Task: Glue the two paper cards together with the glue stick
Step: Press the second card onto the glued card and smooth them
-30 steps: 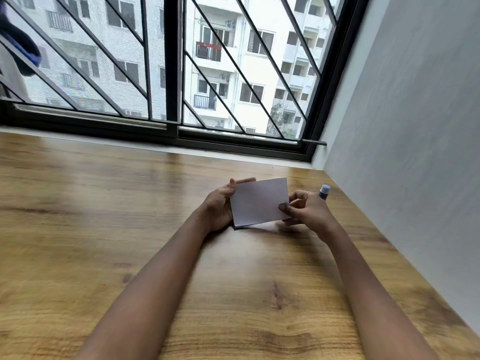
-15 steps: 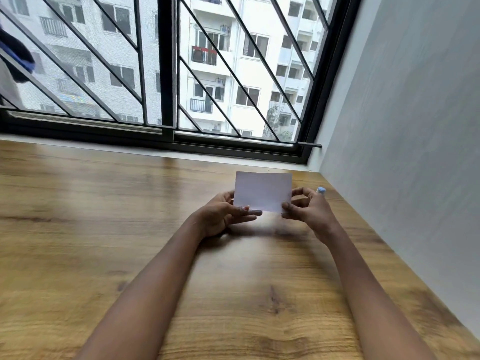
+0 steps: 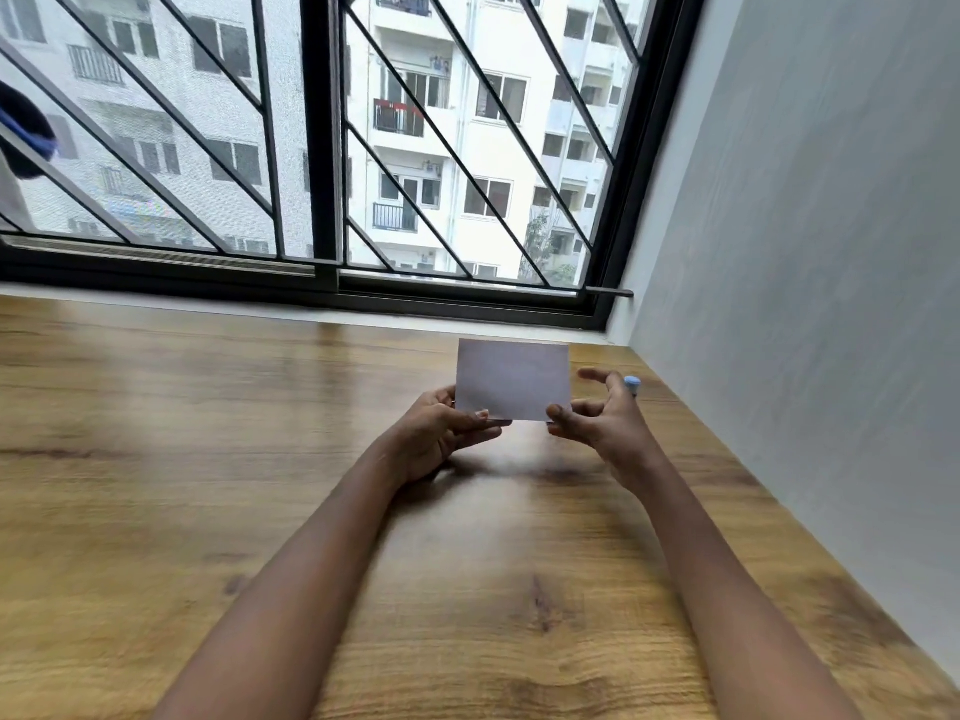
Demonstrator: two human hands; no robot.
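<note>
Looking down on one wooden table (image 3: 260,511), running to one barred window (image 3: 322,148) and one grey wall (image 3: 805,252). Pinching one pale card (image 3: 511,379) at its lower left corner with the left hand (image 3: 441,433), thumb on the near face, the card standing upright, raised off the tabletop; not telling whether a second card is lying behind it. Holding the right hand (image 3: 608,423) wide, fingers loosely bent, thumb tip at the card's lower right corner, gripping nothing. Glimpsing one glue stick (image 3: 631,383), blue cap peeking just behind the right hand

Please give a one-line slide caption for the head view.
Left hand pinches a paper card above the wooden table, right hand beside it, glue stick behind.
</note>
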